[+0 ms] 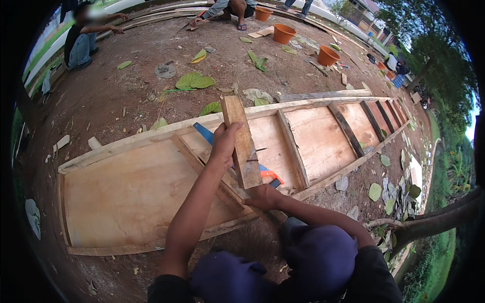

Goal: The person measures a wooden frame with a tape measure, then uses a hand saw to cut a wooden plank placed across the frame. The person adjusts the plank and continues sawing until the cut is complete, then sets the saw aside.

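Note:
My left hand [227, 142] is closed round a thick wooden block [236, 111] held over the long wooden frame, with two nails [254, 159] sticking out of its side. My right hand [263, 198], fingers curled, grips a wooden batten [232, 183] just below the block's lower end; its fingertips are partly hidden. A hand saw with a blue blade [202, 132] and orange handle [271, 176] lies behind the block, partly covered. The frame [126, 144] stretches across the ground, with plywood panels [116, 204] between several crosspieces [292, 149].
Co-workers squat at the back left [81, 48], top centre [227, 10] and far right [394, 65]. Several orange buckets [284, 36], loose boards [262, 31] and leaves lie on the dirt [136, 86]. A tree branch [424, 227] reaches in at the right.

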A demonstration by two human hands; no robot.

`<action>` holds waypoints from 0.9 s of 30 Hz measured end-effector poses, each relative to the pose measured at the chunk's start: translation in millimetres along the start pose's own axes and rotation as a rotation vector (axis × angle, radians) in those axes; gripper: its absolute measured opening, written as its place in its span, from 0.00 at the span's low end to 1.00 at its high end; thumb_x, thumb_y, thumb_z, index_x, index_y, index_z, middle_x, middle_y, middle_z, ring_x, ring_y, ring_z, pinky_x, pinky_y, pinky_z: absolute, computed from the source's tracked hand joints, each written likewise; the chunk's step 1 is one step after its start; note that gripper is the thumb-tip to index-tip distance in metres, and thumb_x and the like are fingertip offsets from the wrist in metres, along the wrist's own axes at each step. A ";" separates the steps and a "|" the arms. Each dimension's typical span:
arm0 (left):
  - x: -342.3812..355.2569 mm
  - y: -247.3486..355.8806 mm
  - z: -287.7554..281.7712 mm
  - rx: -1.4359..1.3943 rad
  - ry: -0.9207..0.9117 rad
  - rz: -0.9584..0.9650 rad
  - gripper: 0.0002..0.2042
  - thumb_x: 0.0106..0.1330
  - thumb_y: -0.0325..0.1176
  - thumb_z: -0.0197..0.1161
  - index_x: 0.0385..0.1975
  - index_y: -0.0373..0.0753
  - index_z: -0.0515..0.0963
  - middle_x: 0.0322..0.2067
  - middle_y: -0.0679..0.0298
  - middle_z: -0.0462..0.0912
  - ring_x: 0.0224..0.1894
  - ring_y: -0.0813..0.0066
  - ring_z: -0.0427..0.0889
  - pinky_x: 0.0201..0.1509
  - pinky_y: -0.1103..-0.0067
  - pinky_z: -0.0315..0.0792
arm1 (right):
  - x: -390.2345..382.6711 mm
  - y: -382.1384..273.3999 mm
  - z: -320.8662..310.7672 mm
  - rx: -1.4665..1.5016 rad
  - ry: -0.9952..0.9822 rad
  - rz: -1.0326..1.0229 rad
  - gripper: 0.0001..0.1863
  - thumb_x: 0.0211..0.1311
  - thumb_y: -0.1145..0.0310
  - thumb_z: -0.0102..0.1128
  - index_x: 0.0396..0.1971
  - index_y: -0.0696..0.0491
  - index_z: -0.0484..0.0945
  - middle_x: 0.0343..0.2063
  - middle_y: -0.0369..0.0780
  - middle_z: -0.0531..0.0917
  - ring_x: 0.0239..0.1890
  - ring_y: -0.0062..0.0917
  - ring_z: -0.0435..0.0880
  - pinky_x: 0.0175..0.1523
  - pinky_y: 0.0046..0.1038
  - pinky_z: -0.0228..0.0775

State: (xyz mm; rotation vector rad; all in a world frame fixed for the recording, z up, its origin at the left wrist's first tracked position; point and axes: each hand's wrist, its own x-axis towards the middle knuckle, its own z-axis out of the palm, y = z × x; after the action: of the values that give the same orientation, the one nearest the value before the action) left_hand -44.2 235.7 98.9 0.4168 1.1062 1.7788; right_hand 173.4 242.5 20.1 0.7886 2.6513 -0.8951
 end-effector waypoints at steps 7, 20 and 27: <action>-21.4 -50.8 6.8 -0.439 -0.092 -0.305 0.25 0.67 0.47 0.59 0.55 0.31 0.72 0.43 0.51 0.84 0.45 0.56 0.84 0.53 0.63 0.77 | -42.4 17.5 -39.7 1.467 0.109 0.286 0.36 0.77 0.41 0.41 0.70 0.54 0.66 0.61 0.47 0.77 0.57 0.43 0.82 0.57 0.47 0.78; -52.8 -95.6 -20.5 -0.192 -0.037 -0.346 0.31 0.75 0.58 0.48 0.67 0.41 0.68 0.52 0.56 0.81 0.52 0.59 0.81 0.59 0.61 0.73 | -48.9 10.9 -21.5 1.806 -0.206 0.147 0.32 0.72 0.35 0.48 0.59 0.48 0.74 0.46 0.44 0.83 0.45 0.34 0.86 0.46 0.42 0.80; -91.1 -126.6 -89.5 0.377 -0.139 -0.108 0.18 0.77 0.39 0.56 0.60 0.36 0.75 0.47 0.59 0.83 0.47 0.71 0.82 0.50 0.72 0.77 | -133.3 48.6 -12.1 2.129 0.056 0.401 0.29 0.74 0.48 0.57 0.66 0.49 0.68 0.54 0.46 0.81 0.53 0.40 0.85 0.54 0.43 0.78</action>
State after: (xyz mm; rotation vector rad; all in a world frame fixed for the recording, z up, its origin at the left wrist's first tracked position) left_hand 7.1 128.6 -36.1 0.6826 1.3405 1.4235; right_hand 310.3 226.9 56.0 1.3328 0.4085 -3.1473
